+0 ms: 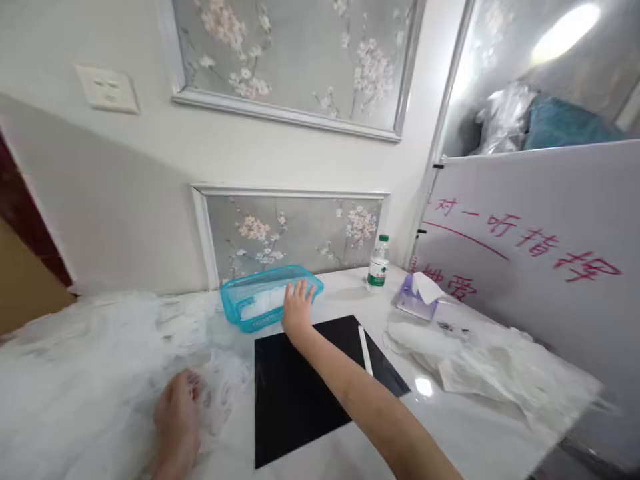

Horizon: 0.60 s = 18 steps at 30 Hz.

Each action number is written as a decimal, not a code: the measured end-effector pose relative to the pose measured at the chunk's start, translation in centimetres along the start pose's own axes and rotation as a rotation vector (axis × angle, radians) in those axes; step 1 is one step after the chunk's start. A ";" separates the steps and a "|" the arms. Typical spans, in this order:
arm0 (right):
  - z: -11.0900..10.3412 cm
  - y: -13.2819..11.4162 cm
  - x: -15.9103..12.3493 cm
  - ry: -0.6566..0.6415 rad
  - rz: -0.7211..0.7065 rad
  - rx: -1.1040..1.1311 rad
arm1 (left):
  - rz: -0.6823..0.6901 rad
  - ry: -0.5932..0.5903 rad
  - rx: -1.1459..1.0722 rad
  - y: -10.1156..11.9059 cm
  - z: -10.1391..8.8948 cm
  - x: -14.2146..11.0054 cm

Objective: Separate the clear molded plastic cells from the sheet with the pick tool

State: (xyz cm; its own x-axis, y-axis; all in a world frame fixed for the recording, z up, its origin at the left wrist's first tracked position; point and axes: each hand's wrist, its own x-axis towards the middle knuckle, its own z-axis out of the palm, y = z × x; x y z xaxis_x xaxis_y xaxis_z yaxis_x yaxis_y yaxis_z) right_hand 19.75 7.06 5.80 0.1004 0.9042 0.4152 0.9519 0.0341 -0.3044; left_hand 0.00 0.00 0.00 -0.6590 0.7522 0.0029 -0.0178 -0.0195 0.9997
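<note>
My right hand [299, 308] reaches over the front right part of a blue plastic basket [233, 308], its fingers spread. White material [263, 302] lies inside the basket, partly covered by that hand. My left hand [177, 417] is low on the left, its fingers curled and somewhat blurred at a tangle of thin, whitish, see-through strands [223, 387]. Whatever is between its fingers is hidden. Under my right forearm lies a flat black sheet [295, 393], with a slim white stick [365, 350] on its right part.
A large heap of whitish, see-through material [85, 380] covers the table's left side. Similar material [500, 367] lies at right. Behind stand a green-capped water bottle [379, 263] and a purple tissue box [417, 297]. A whiteboard [540, 280] borders the right, a wall the back.
</note>
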 end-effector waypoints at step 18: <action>-6.2 7.3 -11.7 0.002 -0.367 0.421 | 0.481 -0.532 0.114 1.7 2.0 -7.4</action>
State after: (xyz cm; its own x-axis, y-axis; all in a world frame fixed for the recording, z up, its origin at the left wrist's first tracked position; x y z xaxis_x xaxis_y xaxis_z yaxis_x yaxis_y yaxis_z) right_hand 27.31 -5.95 4.02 -0.2152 0.8004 0.5596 0.7270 0.5139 -0.4554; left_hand 6.39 -4.28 1.69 -0.1185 0.8968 0.4263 0.2798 -0.3818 0.8809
